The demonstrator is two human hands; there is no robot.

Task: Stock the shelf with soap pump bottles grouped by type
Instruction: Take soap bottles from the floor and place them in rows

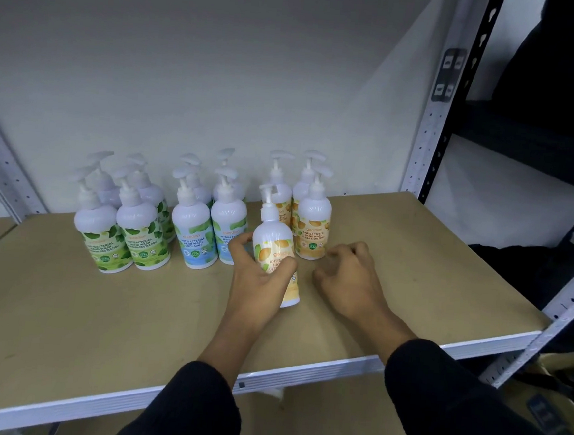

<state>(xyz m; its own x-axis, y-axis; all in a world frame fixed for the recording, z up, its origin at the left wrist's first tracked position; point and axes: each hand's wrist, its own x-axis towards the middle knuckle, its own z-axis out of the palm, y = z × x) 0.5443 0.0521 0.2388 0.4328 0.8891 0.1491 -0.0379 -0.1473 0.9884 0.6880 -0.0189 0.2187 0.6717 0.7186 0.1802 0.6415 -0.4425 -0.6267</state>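
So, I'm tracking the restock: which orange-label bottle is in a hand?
The front white plastic orange-label pump bottle, gripped by the left hand; the other orange-label ones stand free behind it.

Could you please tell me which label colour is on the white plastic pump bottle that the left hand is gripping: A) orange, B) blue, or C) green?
A: the left hand curls round a white plastic pump bottle with an orange label.
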